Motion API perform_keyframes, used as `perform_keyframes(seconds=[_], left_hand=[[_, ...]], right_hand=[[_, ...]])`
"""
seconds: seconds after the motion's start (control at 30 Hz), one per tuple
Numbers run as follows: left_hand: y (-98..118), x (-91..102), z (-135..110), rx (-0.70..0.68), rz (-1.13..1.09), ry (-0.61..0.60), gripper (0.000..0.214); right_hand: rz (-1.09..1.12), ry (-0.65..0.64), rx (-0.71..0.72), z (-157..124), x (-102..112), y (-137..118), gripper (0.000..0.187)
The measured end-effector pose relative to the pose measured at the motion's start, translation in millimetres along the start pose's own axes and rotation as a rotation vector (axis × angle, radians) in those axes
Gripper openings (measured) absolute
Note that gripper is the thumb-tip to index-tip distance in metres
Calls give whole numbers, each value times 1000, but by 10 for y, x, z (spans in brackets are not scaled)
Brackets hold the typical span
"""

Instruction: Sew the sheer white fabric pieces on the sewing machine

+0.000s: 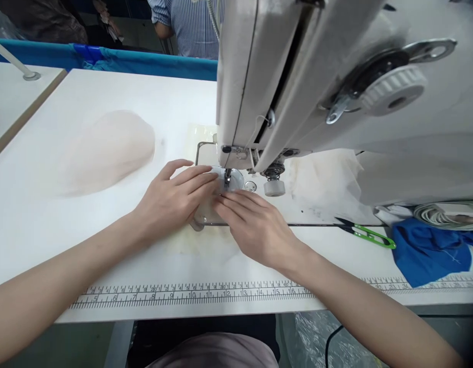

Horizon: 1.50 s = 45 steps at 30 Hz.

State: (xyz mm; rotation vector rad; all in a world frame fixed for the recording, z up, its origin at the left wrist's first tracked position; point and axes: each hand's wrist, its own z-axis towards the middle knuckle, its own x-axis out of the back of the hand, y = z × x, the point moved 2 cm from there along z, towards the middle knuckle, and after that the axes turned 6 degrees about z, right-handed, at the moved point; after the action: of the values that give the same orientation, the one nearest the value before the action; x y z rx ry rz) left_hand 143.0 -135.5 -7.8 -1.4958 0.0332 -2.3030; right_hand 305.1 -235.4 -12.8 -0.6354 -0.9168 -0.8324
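A white sewing machine (252,76) stands over the table, its metal presser foot (227,179) lowered close to the round shiny plate (237,179). Just left of the foot lies my left hand (177,197), palm down, fingers stretched out and a little apart. My right hand (259,225) rests in front of the foot, its fingers extended and lying flat, fingertips close to those of the left. Both thumbs are largely hidden. Under the hands is the machine bed (208,214); whether a small piece of material lies beneath the fingertips cannot be made out.
Green-handled thread snips (369,235) lie at the right, beside a blue cloth (428,250) and a rolled pale strip (447,210). A ruler tape (190,295) runs along the table's front edge. Beyond a blue fabric trough (152,62) is a person in a striped shirt (192,25).
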Motion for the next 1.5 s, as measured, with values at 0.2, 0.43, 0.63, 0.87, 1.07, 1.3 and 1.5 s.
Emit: perform_keyframes(seconds=[0.2,0.43,0.63,0.87,1.07,1.3,1.5], left_hand=[[-49,-119,-35,-28,-94,-72,38],[-11,-125,-13,-27,-96,-26,31],[57,-95,-27,-83,-26,-65,41],[113,-44,-26,-76,16,-148,43],[128,-32,-24,-16,-76,-142,46],[137,-61,-37,-35,-1,-131,46],[131,-83,-38,-40,56,-125,44]], right_hand=[[-11,-67,-52,10,37,-34,24],[-93,-114,-216,-15,33,58,27],[-184,-88,-242,-10,20,166,30],[-230,-75,-210,-18,-5,225,32],[-196,-64,-208,-21,-8,228,29],[-216,-34,-195,-24,-1,220,27],[-226,-40,-178,-43,3,217,26]])
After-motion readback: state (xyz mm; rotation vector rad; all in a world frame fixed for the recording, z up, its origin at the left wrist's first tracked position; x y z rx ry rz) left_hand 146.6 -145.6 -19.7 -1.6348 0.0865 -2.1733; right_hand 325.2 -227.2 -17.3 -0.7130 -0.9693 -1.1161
